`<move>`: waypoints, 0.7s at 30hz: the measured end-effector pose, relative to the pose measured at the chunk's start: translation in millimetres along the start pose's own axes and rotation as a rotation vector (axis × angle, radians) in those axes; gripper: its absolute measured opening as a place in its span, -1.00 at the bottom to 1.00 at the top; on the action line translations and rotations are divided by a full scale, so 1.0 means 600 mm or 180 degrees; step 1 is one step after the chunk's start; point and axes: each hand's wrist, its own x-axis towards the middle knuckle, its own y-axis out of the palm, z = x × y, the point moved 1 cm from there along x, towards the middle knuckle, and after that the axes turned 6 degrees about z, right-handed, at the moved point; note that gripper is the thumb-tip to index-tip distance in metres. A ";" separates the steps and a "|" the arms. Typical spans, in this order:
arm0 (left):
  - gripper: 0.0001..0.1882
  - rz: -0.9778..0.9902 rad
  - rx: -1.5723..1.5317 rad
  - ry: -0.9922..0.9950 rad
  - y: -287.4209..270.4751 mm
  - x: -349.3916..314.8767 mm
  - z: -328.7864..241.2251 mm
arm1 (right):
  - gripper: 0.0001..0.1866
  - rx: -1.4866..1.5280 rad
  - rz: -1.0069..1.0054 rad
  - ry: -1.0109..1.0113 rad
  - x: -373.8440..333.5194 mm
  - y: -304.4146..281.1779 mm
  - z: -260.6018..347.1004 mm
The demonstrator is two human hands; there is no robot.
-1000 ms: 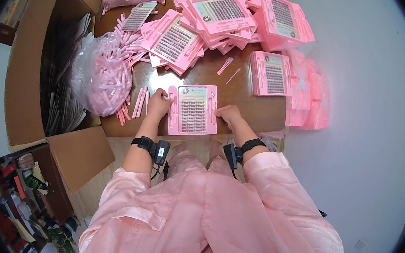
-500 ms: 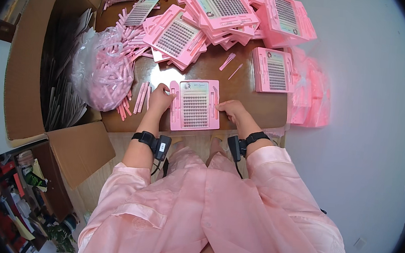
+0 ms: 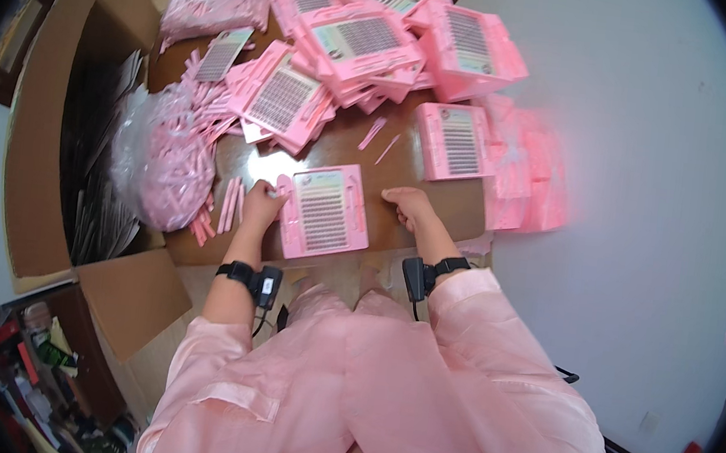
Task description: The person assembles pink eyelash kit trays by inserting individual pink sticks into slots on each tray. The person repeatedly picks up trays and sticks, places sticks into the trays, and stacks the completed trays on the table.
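A pink false-eyelash tray (image 3: 326, 212) with rows of dark lash clusters lies at the table's front edge, slightly tilted in the view. My left hand (image 3: 262, 205) grips its left edge, thumb and fingers closed on the rim. Off the tray's right side, my right hand (image 3: 410, 207) hovers with its fingers curled together and nothing visible in them. Several pink tubes (image 3: 231, 203) stand in a row left of my left hand. Beyond the tray lie a small pink tool (image 3: 372, 133) and a thin pink stick (image 3: 388, 149).
Stacked lash trays (image 3: 359, 43) fill the table's far side, with another stack (image 3: 456, 144) at the right. A clear bag of pink tubes (image 3: 172, 164) sits at the left beside an open cardboard box (image 3: 46, 117). Pink packs in plastic (image 3: 529, 177) are at the right edge.
My right hand has let go of the tray's right edge and moved away from it. The tray now sits turned a little, still in my left hand. The whole view has shifted slightly.
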 end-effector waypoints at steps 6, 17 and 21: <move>-0.67 0.0315 -0.1210 -0.0093 -0.015 -0.028 -0.016 | -0.47 0.2261 -0.1252 -0.1633 -0.014 -0.211 0.182; -0.78 -0.0484 -0.1552 -0.0205 -0.007 -0.104 -0.051 | -0.51 -0.4313 -0.3066 -0.2938 -0.040 -0.247 0.350; -0.82 -0.0831 -0.2001 -0.0322 -0.020 -0.147 -0.042 | -0.68 -0.2315 -0.2756 -0.4095 -0.128 -0.242 0.361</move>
